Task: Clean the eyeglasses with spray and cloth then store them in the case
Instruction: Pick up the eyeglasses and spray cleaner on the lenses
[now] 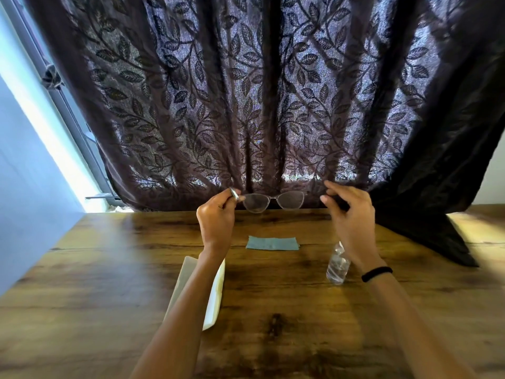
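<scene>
I hold the eyeglasses [273, 201] up above the far part of the wooden table [109, 269], lenses facing away. My left hand [217, 217] pinches the left temple near its hinge. My right hand [348, 214] has its fingers curled at the right temple; the grip itself is partly hidden. Flat on the table below the glasses lies a blue-grey cleaning cloth [272, 243]. A small clear spray bottle [338, 265] stands to the right, partly behind my right wrist. The white glasses case [214, 294] lies under my left forearm, mostly covered.
A dark leaf-patterned curtain [259, 91] hangs just behind the table's far edge, and its right part drapes onto the tabletop [437, 236]. A pale wall [27, 187] runs along the table's left side. A black band [377, 273] circles my right wrist.
</scene>
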`<state>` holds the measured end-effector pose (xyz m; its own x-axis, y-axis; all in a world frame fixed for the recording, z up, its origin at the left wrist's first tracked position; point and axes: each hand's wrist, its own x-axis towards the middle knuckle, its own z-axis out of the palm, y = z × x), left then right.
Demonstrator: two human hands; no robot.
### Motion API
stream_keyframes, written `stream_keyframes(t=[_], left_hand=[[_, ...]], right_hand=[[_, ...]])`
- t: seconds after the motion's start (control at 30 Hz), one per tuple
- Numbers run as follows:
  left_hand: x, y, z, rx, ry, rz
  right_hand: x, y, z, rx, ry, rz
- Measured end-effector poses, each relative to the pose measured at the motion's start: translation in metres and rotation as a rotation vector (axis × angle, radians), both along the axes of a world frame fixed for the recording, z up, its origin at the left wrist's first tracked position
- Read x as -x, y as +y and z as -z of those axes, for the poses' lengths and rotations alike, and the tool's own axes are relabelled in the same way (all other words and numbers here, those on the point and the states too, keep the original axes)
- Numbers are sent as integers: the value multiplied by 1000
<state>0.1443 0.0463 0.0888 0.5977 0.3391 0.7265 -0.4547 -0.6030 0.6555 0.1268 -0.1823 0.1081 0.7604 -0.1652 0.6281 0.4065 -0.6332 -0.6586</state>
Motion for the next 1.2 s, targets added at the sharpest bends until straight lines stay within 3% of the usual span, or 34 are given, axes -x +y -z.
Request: stream_keyframes(t=[0.13, 0.6, 1.03, 1.2], left_hand=[[2, -1, -3, 143, 15, 73], [3, -3, 1, 418, 169, 250], [6, 1, -2, 348, 206, 427], [5, 0, -1, 353, 172, 307]], right_hand=[[-1, 7, -4, -9, 50, -90], [8, 20, -8, -36, -117, -113], [-5, 17, 4, -198, 37, -85], [-4, 21, 3, -189, 40, -97]])
